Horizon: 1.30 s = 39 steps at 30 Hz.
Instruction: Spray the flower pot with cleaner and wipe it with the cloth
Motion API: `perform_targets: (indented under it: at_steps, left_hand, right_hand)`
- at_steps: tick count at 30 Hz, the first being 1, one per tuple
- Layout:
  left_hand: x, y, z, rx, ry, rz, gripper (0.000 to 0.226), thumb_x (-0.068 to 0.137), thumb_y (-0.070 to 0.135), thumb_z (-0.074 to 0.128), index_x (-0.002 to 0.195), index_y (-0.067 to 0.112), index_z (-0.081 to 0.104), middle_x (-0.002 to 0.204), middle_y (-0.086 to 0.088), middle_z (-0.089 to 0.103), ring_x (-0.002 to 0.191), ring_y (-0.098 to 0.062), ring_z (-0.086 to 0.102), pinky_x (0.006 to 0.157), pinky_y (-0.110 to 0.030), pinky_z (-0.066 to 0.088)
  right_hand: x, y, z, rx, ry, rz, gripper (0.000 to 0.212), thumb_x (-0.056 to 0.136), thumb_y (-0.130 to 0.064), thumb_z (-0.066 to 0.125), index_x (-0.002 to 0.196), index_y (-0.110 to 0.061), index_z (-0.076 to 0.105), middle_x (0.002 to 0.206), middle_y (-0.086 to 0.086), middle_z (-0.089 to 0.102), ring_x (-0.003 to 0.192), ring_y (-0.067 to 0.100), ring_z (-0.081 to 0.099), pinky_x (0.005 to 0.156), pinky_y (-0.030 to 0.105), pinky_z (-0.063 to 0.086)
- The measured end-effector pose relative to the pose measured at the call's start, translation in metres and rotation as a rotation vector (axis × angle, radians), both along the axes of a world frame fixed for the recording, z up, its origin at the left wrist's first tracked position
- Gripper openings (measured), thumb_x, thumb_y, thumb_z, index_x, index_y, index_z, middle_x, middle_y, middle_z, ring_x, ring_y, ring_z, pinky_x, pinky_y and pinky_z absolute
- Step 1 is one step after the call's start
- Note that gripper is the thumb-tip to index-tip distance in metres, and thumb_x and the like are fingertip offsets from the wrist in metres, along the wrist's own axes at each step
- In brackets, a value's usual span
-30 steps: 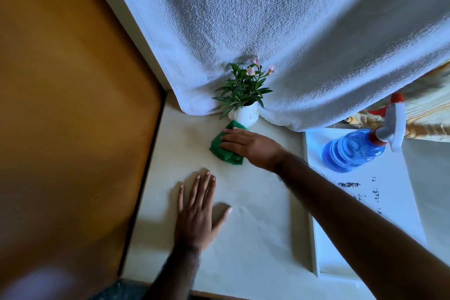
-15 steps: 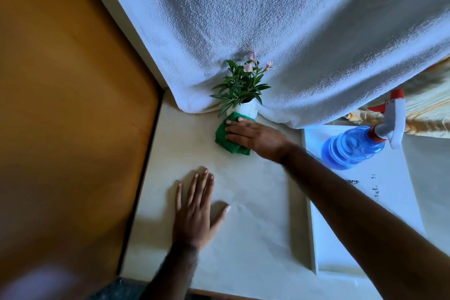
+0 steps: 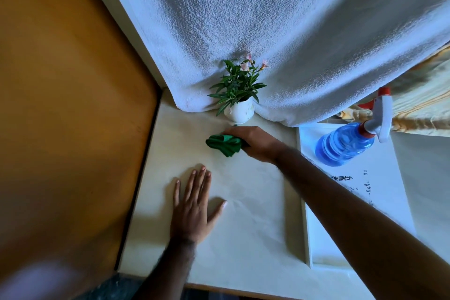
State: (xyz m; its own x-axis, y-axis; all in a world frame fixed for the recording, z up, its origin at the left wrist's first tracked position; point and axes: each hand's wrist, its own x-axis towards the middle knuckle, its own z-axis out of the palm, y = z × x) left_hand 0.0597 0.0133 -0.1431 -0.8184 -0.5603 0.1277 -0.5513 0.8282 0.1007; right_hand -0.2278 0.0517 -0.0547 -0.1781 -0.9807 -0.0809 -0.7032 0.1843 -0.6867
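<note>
Gripping the bunched cloth [image 3: 225, 144] just before the pot [image 3: 238, 112], the right hand [image 3: 255, 143] seems mid-wipe; left hand [image 3: 194, 209] lies flat, empty; sprayer [image 3: 345, 142] parked.

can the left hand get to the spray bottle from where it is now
Probably not directly: the left hand lies flat on the counter, and the right forearm crosses between it and the spray bottle.

Cream counter [image 3: 243, 238], surface bare and lit from the right. White textured towel [image 3: 280, 31] hangs behind. Orange-brown wall [image 3: 60, 105] adjoins the left edge.
</note>
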Motion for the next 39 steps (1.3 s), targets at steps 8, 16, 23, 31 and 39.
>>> perform_targets:
  at_steps: [8, 16, 23, 31, 39]
  left_hand:
    - [-0.002, 0.0, 0.009, 0.053, -0.006, 0.006, 0.087, 0.095, 0.069, 0.048, 0.163, 0.016, 0.038, 0.172, -0.007, 0.038, 0.157, -0.027, 0.039, 0.122, -0.065, 0.038]
    - [-0.002, 0.0, 0.015, 0.091, -0.036, 0.01, 0.085, 0.097, 0.069, 0.043, 0.163, 0.016, 0.036, 0.173, -0.006, 0.036, 0.158, -0.024, 0.036, 0.125, -0.063, 0.034]
    - [-0.002, 0.003, 0.013, 0.072, -0.015, 0.001, 0.084, 0.097, 0.067, 0.044, 0.163, 0.017, 0.037, 0.172, -0.006, 0.036, 0.157, -0.023, 0.038, 0.126, -0.063, 0.032]
    - [-0.005, 0.007, 0.022, 0.098, -0.103, -0.002, 0.086, 0.097, 0.068, 0.035, 0.162, 0.013, 0.039, 0.17, -0.01, 0.039, 0.156, -0.03, 0.041, 0.126, -0.066, 0.03]
    - [-0.019, 0.004, 0.072, 0.256, -0.251, -0.094, 0.136, 0.072, 0.093, -0.024, 0.165, 0.009, 0.028, 0.177, -0.009, 0.023, 0.162, -0.028, 0.029, 0.131, -0.056, 0.022]
  right_hand:
    - [0.037, 0.076, 0.029, -0.185, 0.203, 0.001, 0.052, 0.09, 0.019, 0.059, 0.138, -0.002, 0.06, 0.146, 0.016, 0.057, 0.14, 0.03, 0.05, 0.117, 0.045, 0.04]
    - [0.05, 0.21, 0.012, -0.131, 0.362, -0.334, 0.044, 0.097, 0.009, 0.046, 0.138, 0.001, 0.059, 0.146, 0.016, 0.057, 0.141, 0.034, 0.047, 0.116, 0.058, 0.038]
    - [0.048, 0.273, -0.018, 0.023, 0.404, -0.552, 0.061, 0.084, 0.027, 0.055, 0.14, 0.003, 0.057, 0.148, 0.021, 0.054, 0.143, 0.042, 0.043, 0.109, 0.062, 0.044]
    - [0.053, 0.289, -0.025, 0.261, 0.392, -0.434, 0.093, 0.082, -0.036, 0.061, 0.161, -0.01, 0.021, 0.17, 0.012, 0.016, 0.158, 0.026, 0.009, 0.125, 0.051, 0.024]
    - [0.065, 0.26, 0.023, 0.263, 0.558, -0.347, 0.103, 0.09, -0.077, 0.039, 0.158, -0.002, 0.026, 0.168, 0.015, 0.018, 0.157, 0.027, 0.014, 0.125, 0.047, 0.025]
